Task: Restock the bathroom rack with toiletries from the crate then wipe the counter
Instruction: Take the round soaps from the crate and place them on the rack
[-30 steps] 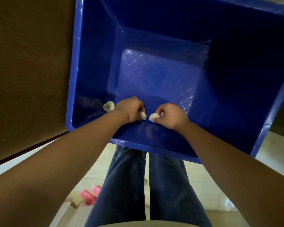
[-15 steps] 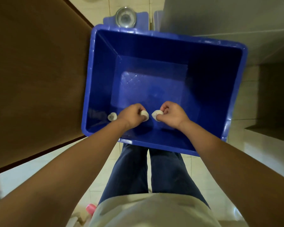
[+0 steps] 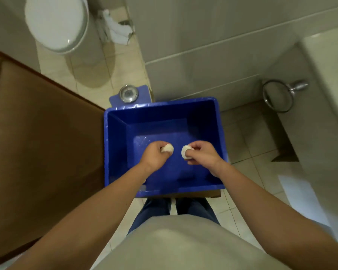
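A deep blue plastic crate [image 3: 164,106] stands on the floor in front of my legs. Both my hands are over it. My left hand [image 3: 154,154] grips a small white round toiletry item [image 3: 168,148]. My right hand [image 3: 202,154] pinches a second small white round item [image 3: 185,152], its flat face turned left. The two items are a short gap apart. A third white item seen earlier at the crate's near left is hidden by my left forearm.
A brown wooden door [image 3: 43,145] stands along the left. A white toilet [image 3: 57,22] is at the top left. A blue scale with a round dial [image 3: 128,93] lies behind the crate. A chrome ring holder [image 3: 278,97] hangs at the right beside a pale counter edge [image 3: 328,94].
My view has risen far above the crate, bringing the toilet, wall and floor into sight. Both hands have lifted with the white items and moved slightly apart.
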`<state>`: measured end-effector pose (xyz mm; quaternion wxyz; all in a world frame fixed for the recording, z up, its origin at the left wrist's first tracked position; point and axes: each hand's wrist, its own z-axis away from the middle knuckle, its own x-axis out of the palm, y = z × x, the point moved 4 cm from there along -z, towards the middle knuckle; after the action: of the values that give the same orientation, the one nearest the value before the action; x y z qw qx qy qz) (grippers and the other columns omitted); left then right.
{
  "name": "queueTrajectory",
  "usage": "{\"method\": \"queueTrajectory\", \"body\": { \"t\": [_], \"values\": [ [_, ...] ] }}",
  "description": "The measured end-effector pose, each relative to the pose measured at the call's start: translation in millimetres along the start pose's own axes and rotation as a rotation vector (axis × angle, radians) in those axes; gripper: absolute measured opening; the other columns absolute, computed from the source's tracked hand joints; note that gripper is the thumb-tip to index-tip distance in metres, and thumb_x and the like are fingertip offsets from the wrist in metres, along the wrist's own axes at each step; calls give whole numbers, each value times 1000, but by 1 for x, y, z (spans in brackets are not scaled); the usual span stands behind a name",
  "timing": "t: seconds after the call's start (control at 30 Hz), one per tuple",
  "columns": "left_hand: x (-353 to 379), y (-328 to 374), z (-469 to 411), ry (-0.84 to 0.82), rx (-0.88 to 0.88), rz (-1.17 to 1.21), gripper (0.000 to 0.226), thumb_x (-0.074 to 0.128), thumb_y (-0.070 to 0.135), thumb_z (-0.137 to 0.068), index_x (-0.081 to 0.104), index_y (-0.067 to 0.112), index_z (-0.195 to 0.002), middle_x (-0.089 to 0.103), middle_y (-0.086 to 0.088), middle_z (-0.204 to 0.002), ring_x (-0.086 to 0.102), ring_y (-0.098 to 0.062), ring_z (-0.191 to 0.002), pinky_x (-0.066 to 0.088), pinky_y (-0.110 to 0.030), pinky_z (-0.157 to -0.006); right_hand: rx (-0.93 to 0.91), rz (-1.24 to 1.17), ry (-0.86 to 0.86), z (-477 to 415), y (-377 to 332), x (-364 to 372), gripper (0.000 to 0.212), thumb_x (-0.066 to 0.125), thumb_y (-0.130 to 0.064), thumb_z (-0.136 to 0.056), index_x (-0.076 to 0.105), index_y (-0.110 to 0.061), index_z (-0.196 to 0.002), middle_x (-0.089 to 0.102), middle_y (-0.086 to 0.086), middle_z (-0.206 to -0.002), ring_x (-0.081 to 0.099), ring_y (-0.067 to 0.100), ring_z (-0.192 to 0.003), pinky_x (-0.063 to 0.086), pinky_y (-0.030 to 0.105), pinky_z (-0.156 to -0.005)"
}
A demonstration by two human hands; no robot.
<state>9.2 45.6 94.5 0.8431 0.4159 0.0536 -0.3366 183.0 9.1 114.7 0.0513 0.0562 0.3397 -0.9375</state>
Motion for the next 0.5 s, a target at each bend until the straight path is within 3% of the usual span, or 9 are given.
{"method": "queueTrajectory", "body": {
  "t": [0.07,0.27,0.4,0.5],
  "values": [
    [-3,21,6,-25,41,7,20,63,12,-90,66,15,-110,64,2,-95,61,-15,-81,57,-35,-77,-31,-57,63,18,-6,-10,21,68,-9,-85,65,-9,-105,67,7,-102,66,17,-88,58,26,-69],
    [-5,76,24,-107,204,26,24,67,8,-88,64,17,-109,65,2,-105,63,-9,-84,54,-17,-60,-107,-232,281,72,-20,-39,20,64,-14,-89,66,-17,-108,70,-1,-98,67,9,-80,53,23,-62],
    [1,116,38,-202,282,51,29,67,7,-88,60,19,-114,66,-4,-107,69,-15,-87,55,-21,-61,-156,-384,407,108,-27,-55,21,64,-13,-90,66,-14,-111,73,4,-97,67,14,-79,51,23,-61],
    [12,150,52,-296,334,60,24,65,8,-89,55,24,-104,66,-8,-106,72,-20,-83,55,-24,-61,-202,-472,498,140,-31,-71,21,66,-10,-89,62,-10,-110,71,4,-91,67,12,-72,53,22,-58]
  ]
}}
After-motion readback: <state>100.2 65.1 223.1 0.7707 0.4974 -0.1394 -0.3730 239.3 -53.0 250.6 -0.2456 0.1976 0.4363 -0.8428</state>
